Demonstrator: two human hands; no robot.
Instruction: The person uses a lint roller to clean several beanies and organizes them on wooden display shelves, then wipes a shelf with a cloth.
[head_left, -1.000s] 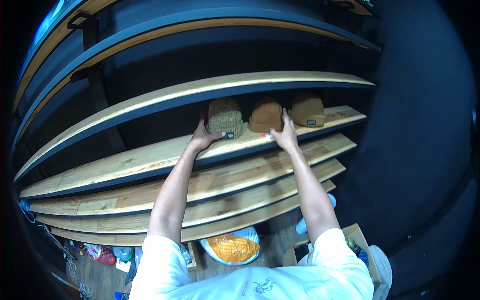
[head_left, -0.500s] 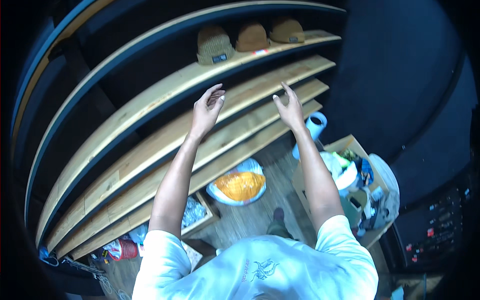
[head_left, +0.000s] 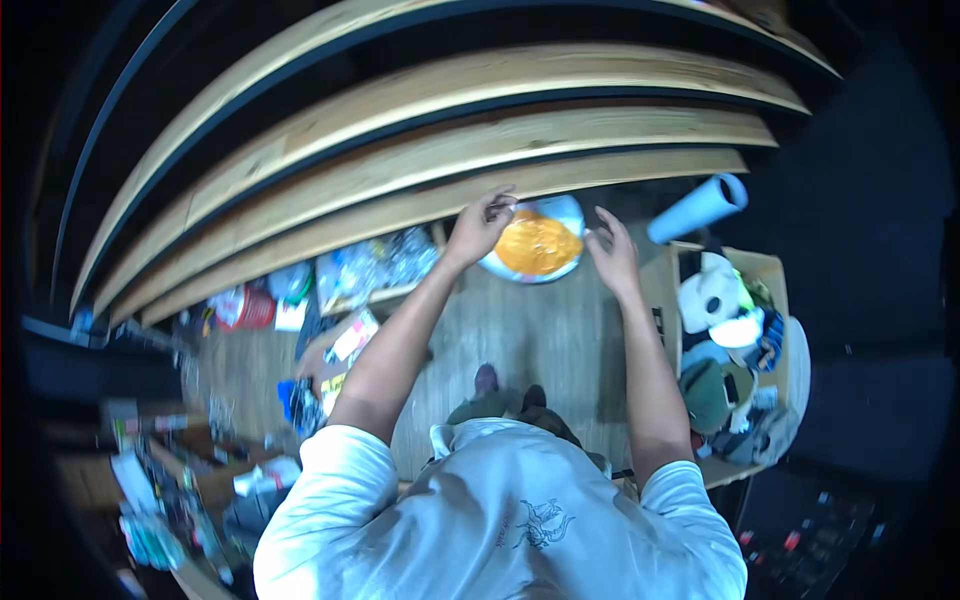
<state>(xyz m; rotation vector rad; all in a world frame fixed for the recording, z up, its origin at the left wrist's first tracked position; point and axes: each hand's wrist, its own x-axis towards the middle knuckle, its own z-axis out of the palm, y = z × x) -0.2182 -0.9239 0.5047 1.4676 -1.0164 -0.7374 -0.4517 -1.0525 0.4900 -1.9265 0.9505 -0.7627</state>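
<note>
My left hand (head_left: pixel 480 230) is raised in front of the lowest shelf board, fingers loosely bent and apart, holding nothing. Level with it on the right, my right hand (head_left: pixel 613 250) has its thumb and fingers apart and is empty too. In the picture an orange bundle in shiny clear plastic (head_left: pixel 538 248) shows between the two hands, resting on the floor below them. Its white and pale blue edge looks overlapped by my left fingertips, but no contact can be made out.
Long wooden shelves (head_left: pixel 480 127) curve across the far side. At right stand a light blue tube (head_left: pixel 695 208) and a cardboard box (head_left: pixel 728 476) full of caps and cloth items. Plastic-wrapped goods (head_left: pixel 375 265), a red container (head_left: pixel 243 308) and clutter lie on the left.
My view has tilted down and turned, so the beanies on the upper shelf have left the picture. Both hands have come lower, from the shelves to over the orange bundle, still empty.
</note>
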